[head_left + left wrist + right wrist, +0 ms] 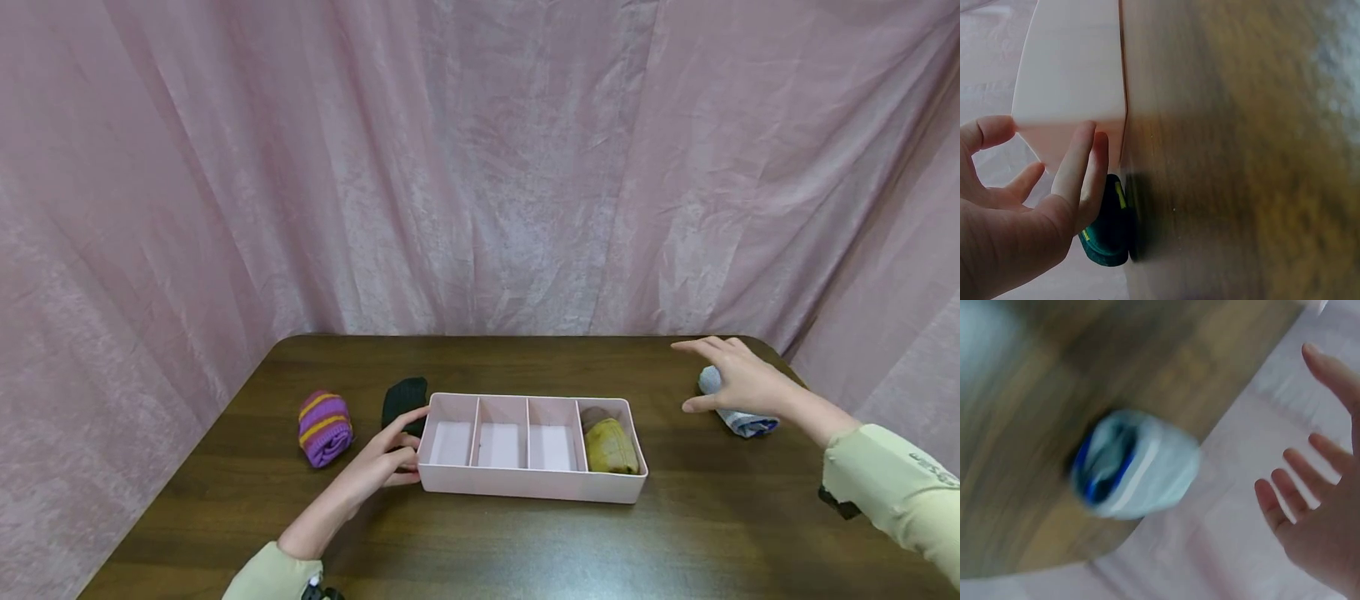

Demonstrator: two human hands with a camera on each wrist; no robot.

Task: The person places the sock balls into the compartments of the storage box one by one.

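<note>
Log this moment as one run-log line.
left hand: touches pink box, left end; right hand: empty, near pale-blue roll, not touching; olive roll: rightmost compartment; purple roll, dark roll: on table

Room lies between the pink box (pixel 534 484) and grey roll (pixel 1157 465); the dark roll (pixel 404 402) crowds the box's left.

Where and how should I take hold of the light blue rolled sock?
Probably around the middle of the light blue rolled sock, coming from above: it lies on its side on the table, long sides free, while the folded layers at its open end could loosen if pulled.
</note>
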